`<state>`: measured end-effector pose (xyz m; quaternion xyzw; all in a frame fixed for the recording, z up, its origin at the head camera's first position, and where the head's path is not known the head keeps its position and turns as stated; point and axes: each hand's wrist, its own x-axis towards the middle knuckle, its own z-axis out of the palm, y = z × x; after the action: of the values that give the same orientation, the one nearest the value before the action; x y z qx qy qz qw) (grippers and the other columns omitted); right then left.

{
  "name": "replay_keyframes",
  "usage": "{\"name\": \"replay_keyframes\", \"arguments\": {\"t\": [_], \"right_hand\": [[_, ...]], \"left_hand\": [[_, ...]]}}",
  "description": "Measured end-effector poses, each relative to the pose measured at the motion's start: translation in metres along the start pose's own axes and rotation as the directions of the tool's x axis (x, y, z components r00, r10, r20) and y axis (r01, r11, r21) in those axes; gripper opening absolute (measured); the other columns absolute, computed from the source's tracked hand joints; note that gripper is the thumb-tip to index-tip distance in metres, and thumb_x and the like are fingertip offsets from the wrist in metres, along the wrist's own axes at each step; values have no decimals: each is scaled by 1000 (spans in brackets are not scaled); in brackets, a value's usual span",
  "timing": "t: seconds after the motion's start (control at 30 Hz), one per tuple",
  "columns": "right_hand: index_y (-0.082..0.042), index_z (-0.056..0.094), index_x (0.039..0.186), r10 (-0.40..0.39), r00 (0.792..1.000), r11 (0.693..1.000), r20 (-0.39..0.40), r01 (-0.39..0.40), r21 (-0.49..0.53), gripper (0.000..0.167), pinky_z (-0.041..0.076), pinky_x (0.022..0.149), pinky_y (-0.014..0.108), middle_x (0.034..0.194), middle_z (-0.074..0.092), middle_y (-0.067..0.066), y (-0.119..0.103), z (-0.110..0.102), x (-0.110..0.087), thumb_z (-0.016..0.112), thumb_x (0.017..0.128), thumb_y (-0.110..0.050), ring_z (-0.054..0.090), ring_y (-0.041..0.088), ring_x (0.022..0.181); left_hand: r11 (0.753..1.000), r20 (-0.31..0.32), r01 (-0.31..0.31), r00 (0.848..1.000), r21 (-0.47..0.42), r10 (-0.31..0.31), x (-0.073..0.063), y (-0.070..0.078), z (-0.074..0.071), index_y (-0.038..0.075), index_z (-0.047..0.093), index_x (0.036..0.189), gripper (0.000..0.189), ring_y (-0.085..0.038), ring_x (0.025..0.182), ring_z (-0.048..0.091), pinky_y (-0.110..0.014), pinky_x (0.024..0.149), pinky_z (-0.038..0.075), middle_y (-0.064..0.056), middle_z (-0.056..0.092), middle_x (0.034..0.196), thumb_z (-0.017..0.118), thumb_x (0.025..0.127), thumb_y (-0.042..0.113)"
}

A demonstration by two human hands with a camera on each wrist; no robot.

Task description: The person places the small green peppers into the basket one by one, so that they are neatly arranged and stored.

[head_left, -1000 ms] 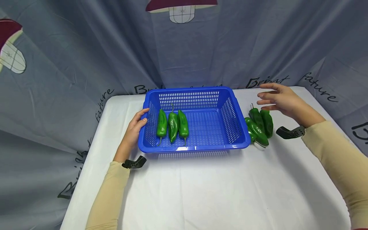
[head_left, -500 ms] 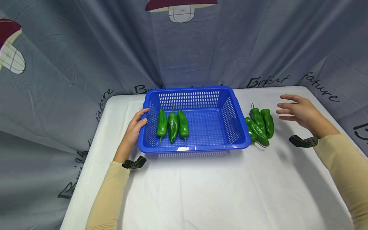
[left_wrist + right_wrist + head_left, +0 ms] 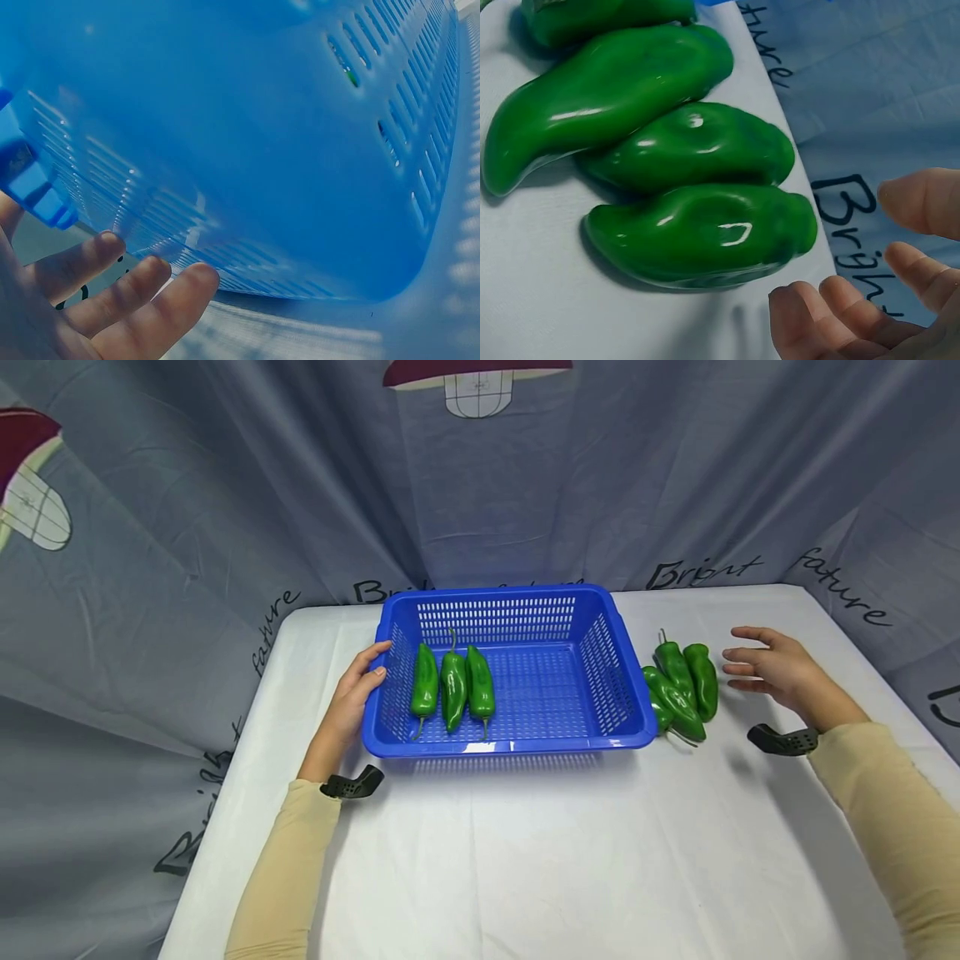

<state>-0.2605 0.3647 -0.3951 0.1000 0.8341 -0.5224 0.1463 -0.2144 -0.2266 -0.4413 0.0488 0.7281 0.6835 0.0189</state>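
A blue perforated plastic basket (image 3: 517,745) stands on the white table, with three green peppers (image 3: 453,689) side by side in its left part. My left hand (image 3: 347,702) holds the basket's left rim, thumb and index finger at the edge. In the left wrist view, its other fingers (image 3: 127,296) lie along the outer wall. Right of the basket lies a cluster of several green peppers (image 3: 678,693), some touching each other. My right hand (image 3: 783,672) hovers just right of them, fingers spread and holding nothing. The right wrist view shows its fingertips (image 3: 791,307) close to the nearest pepper (image 3: 705,232).
White cloth covers the table (image 3: 480,860), its far edge close behind the basket. Grey-blue curtains (image 3: 510,485) with printed lettering hang at the back and both sides. A black band (image 3: 783,741) is worn on each wrist.
My right hand has moved away from above the pepper cluster to its right side, then slightly lower and nearer. The left hand, basket and peppers stay in place.
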Motion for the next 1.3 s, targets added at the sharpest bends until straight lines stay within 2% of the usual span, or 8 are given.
{"name": "replay_keyframes", "arguments": {"t": [0.57, 0.63, 0.7, 0.8, 0.83, 0.97, 1.17, 1.3], "right_hand": [[-1, 5, 163, 22, 1000, 997, 6, -22, -73, 83, 59, 77, 22, 85, 57, -32, 14, 12, 9, 58, 103, -26, 63, -9, 81], [0, 6, 162, 12, 1000, 995, 0, -11, -97, 85, 59, 77, 22, 98, 60, -20, 15, 15, 10, 59, 102, -28, 62, -8, 81], [0, 6, 162, 5, 1000, 993, -2, -5, -119, 86, 59, 77, 21, 121, 60, 3, 16, 17, 10, 60, 102, -30, 60, -9, 80], [-1, 6, 163, 2, 1000, 987, 3, -2, -158, 87, 58, 76, 20, 150, 36, 33, 14, 19, 11, 60, 102, -32, 56, -9, 80], [-2, 6, 163, 3, 1000, 985, 5, -2, -170, 87, 57, 76, 20, 155, 29, 37, 14, 19, 11, 60, 102, -32, 55, -8, 80], [-3, 6, 163, 7, 1000, 973, 3, -6, -232, 87, 58, 75, 24, 159, 23, 41, 12, 21, 15, 61, 101, -31, 56, 7, 91], [-1, 7, 162, 5, 1000, 954, 3, -4, -301, 88, 62, 80, 37, 153, 27, 44, 11, 24, 21, 63, 100, -27, 52, 48, 123], [-1, 6, 162, 15, 1000, 950, 7, -12, -312, 89, 61, 87, 49, 153, 26, 46, 11, 25, 23, 63, 99, -24, 46, 57, 131]], "left_hand": [[1000, -1, -4, 1000, 9, 4, 0, -3, -1, 10, 36, 156, 49, -36, 155, 27, -59, 124, 26, -10, 22, 170, 37, 107, 16], [1000, 0, -2, 1000, 5, 2, 0, -3, 0, 11, 36, 156, 49, -36, 155, 27, -59, 124, 27, -10, 22, 170, 37, 107, 16], [1000, 2, -2, 1000, 2, 2, -1, -3, 0, 11, 35, 156, 49, -36, 155, 27, -59, 124, 27, -10, 22, 170, 37, 107, 16], [1000, 2, -1, 1000, -4, 1, -1, -2, 0, 11, 36, 156, 49, -35, 154, 28, -58, 124, 28, -10, 22, 170, 37, 107, 16], [1000, 2, -1, 1000, -4, 1, -1, -2, 0, 11, 36, 156, 49, -35, 154, 28, -58, 124, 28, -10, 22, 170, 37, 107, 16], [1000, -1, -2, 1000, 3, 2, -1, -2, 0, 11, 36, 156, 49, -35, 154, 28, -58, 124, 28, -10, 23, 169, 37, 107, 16], [1000, -5, 0, 1000, 19, 0, -1, -1, 0, 12, 37, 156, 48, -36, 155, 28, -59, 124, 28, -9, 23, 170, 37, 108, 17], [1000, -2, -4, 1000, 17, 4, -1, 0, 0, 10, 36, 156, 49, -37, 155, 26, -60, 124, 25, -11, 22, 170, 37, 107, 16]]}}
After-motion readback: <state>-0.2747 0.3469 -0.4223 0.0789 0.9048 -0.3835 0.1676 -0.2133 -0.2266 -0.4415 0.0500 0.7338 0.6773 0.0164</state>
